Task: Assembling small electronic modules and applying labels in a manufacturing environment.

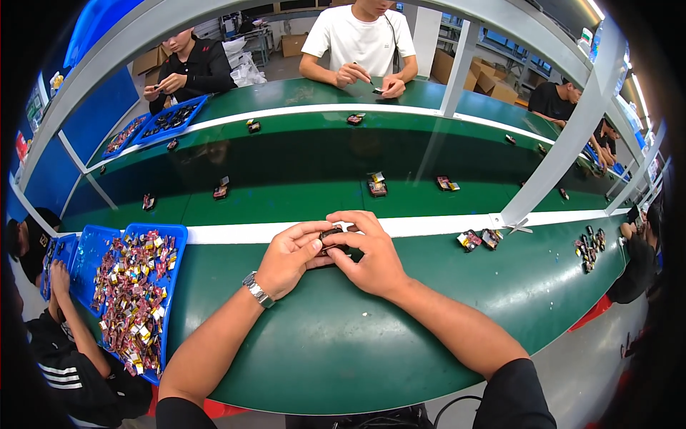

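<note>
My left hand (pixel 287 263), with a metal watch on its wrist, and my right hand (pixel 370 256) meet over the near green worktop (pixel 336 343). Between them they grip a small dark casing (pixel 331 234) by its edges, fingers and thumbs closed about it. Much of the casing is covered by my fingers, so its details are hard to make out. To the left of my left forearm is a blue tray (pixel 174 282) heaped with small red, white and yellow electronic parts (pixel 136 300).
Beyond the white rail (pixel 421 227), similar small assemblies (pixel 376 184) are spread along a green conveyor belt (pixel 307 200). Two assemblies (pixel 480 239) lie right of my hands, with a dark cluster (pixel 589 248) farther right. Grey metal posts (pixel 564 136) frame the bench. Several people (pixel 357 43) work around it.
</note>
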{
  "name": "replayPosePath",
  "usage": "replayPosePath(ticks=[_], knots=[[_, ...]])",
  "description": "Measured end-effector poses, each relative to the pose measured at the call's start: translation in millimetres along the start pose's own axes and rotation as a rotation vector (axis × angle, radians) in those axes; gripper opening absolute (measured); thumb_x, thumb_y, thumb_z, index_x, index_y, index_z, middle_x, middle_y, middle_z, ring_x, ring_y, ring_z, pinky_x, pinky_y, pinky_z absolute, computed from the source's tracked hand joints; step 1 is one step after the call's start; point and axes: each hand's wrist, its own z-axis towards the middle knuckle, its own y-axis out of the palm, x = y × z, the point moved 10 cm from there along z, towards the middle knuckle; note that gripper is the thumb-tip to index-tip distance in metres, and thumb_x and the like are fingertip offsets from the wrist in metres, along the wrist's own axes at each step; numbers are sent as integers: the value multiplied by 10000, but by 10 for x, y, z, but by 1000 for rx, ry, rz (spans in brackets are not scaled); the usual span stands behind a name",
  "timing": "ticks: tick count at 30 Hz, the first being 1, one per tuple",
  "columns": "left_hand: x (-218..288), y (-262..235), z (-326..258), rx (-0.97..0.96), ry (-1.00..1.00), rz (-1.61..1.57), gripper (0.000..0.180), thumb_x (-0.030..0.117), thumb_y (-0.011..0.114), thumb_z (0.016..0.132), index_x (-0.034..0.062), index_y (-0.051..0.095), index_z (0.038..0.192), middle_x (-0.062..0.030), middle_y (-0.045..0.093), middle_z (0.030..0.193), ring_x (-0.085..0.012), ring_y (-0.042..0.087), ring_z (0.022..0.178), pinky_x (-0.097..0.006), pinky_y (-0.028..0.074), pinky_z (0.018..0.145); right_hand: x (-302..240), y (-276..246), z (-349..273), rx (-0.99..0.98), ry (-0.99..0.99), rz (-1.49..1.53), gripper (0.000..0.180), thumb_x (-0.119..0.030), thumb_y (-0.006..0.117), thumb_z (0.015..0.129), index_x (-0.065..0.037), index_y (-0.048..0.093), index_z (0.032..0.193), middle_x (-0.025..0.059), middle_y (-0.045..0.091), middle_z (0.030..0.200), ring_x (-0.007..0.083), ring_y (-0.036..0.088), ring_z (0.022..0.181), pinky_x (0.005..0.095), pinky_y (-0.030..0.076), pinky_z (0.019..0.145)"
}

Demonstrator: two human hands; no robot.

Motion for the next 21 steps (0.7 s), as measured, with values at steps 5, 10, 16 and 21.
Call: replayPosePath(ticks=[5,10,16,21], knots=[[27,7,19,-36,-30,-20,334,92,573,978,-43,520,1279,-169,627,1201,-232,635,1109,-393,559,954,68,33,48,-26,62,116,125,-54,691,788,-62,717,909,102,602,1232,294,517,1174,370,495,913],[-76,-34,-4,10,-25,-46,334,89,592,967,-40,525,1268,-184,632,1195,-266,639,1110,-422,558,953,30,8,-1,-31,25,35,181,-52,713,781,-91,735,956,110,576,1273,267,539,1160,358,503,904],[-56,1,-44,-1,-26,-48,341,84,583,970,-59,526,1274,-196,631,1192,-281,640,1111,-417,564,955,-51,-44,-16,-29,-11,16,160,-91,715,787,-98,746,943,97,603,1255,261,554,1116,363,499,898],[-48,11,-54,-11,-35,-21,384,115,609,962,-66,512,1287,-187,633,1186,-265,647,1093,-408,562,955,-20,-20,-31,-46,15,96,162,-86,693,807,-87,742,961,85,592,1276,274,506,1199,376,482,935]])
